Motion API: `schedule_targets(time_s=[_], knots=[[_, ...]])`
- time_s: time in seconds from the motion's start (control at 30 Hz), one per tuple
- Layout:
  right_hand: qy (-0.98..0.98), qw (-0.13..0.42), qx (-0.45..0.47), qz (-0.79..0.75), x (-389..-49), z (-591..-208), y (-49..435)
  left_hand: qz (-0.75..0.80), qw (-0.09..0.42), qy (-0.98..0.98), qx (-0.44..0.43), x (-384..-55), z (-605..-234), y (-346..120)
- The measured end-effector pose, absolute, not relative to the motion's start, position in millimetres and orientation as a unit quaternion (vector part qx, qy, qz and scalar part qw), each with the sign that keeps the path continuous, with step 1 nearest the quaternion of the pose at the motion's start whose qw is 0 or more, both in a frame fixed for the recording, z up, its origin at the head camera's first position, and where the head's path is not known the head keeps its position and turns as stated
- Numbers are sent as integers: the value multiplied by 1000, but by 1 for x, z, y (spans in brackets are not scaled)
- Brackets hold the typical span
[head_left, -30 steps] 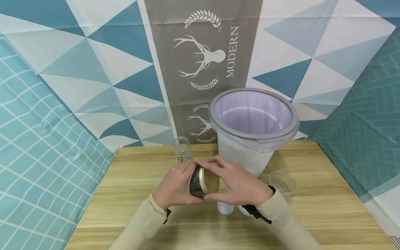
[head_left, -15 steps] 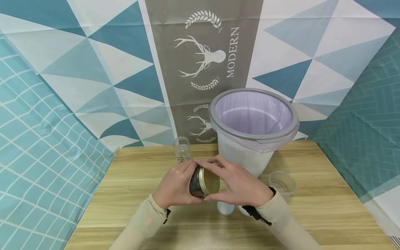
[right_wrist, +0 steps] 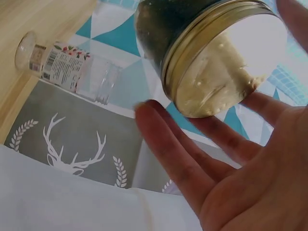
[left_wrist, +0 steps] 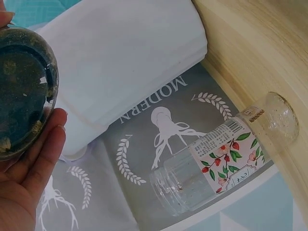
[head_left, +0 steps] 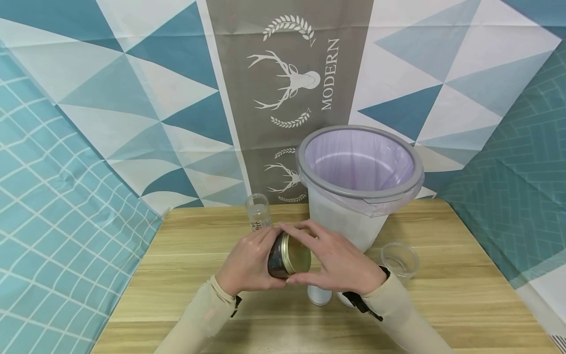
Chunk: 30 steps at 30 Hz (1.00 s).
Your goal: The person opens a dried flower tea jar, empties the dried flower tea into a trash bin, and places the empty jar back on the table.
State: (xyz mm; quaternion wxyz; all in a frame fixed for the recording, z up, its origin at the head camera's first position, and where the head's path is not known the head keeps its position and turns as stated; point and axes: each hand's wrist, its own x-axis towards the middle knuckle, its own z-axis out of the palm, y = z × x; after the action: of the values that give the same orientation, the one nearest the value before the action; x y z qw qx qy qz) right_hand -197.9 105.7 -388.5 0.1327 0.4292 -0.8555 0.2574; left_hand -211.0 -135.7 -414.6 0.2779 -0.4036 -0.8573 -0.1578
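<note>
A dark-filled glass jar with a gold lid is held tilted on its side above the table, its lid facing right. My left hand grips the jar's body, and its fingers show beside the jar's round base in the left wrist view. Around the edge of the lid, my right hand holds on with fingertips and thumb. The right wrist view shows the lid still on the jar, with dents and shiny reflections on its top. Fingers hide part of the jar in the head view.
Behind the hands stands a white bin with a purple liner. A clear bottle with a floral label is at the back left. A clear plastic cup stands right of the bin, and white cylindrical things sit below the right hand.
My right hand's fingertips have shifted slightly along the lid's edge. The jar and left hand stay in nearly the same place.
</note>
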Motion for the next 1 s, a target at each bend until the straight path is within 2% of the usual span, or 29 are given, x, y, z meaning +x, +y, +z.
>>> schedule_targets(time_s=[0.23,0.7,1.0], knots=[[-855,128,435,251,-197,-387,109,-162,273,-859,-401,-211,-415,-134],[-826,190,487,210,-198,-387,112,-181,261,-860,-400,-210,-415,-134],[-813,195,509,203,-199,-386,115,-203,250,-854,-408,-212,-414,-134]])
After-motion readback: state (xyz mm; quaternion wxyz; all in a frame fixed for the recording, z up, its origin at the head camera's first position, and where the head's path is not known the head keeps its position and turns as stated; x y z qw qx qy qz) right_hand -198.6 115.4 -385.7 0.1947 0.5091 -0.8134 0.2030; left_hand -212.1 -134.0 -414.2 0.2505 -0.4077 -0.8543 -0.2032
